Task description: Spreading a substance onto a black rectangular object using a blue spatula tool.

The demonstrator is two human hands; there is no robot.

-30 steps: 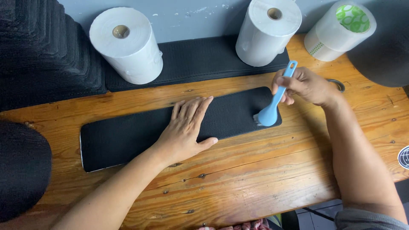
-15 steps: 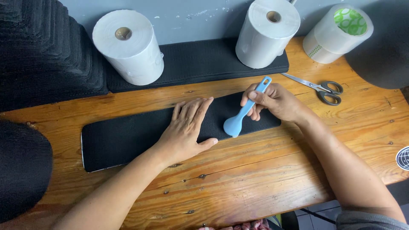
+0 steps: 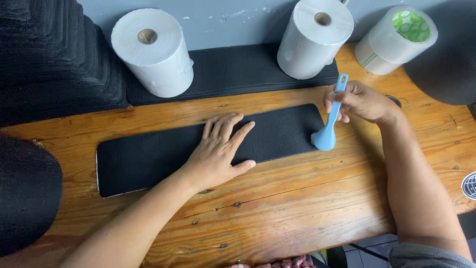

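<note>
While pressed flat at centre frame, left hand (image 3: 220, 151) spread wide, palm down on black strip (image 3: 163, 154), fingers pointing to upper right, forearm running in from lower left. Strip laid lengthwise across wooden table (image 3: 297, 208), from left of frame to right of centre. Right hand (image 3: 359, 101) at upper right, closed around handle of light blue brush (image 3: 331, 116), wrist bent, forearm rising from lower right edge. Brush tilted, head down, touching strip's right end. Three white rolls (image 3: 151, 52) standing along upper edge, behind second black strip (image 3: 233, 72).
</note>
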